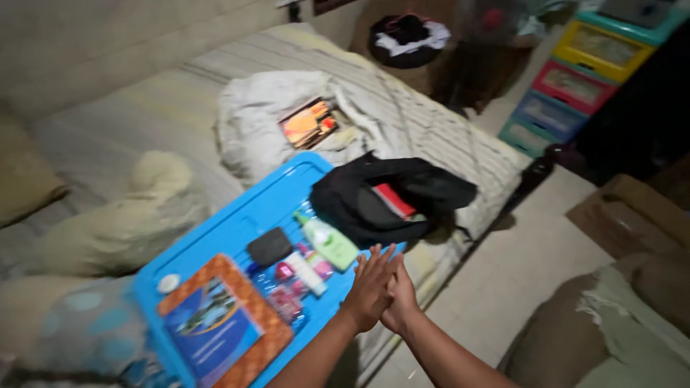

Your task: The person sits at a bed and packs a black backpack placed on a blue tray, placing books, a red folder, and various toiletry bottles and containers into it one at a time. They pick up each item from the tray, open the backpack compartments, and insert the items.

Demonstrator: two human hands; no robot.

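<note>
Blue tray (215,237) lies flat on the bed (129,122), keeping a bottle (329,242) and book (223,323) level. Left hand (370,287) and right hand (401,298) press together just beside it, fingers straight, seemingly holding nothing

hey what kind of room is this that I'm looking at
Most likely a bedroom in a home. A bed with a striped sheet and a crumpled blanket fills the middle, a stack of coloured plastic drawers stands at the far side, and a blue tray of toiletries lies on the bed beside a black backpack.

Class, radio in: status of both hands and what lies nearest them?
Left hand and right hand pressed together, empty. Nearest: green bottle on blue tray. Black backpack beyond.
</note>
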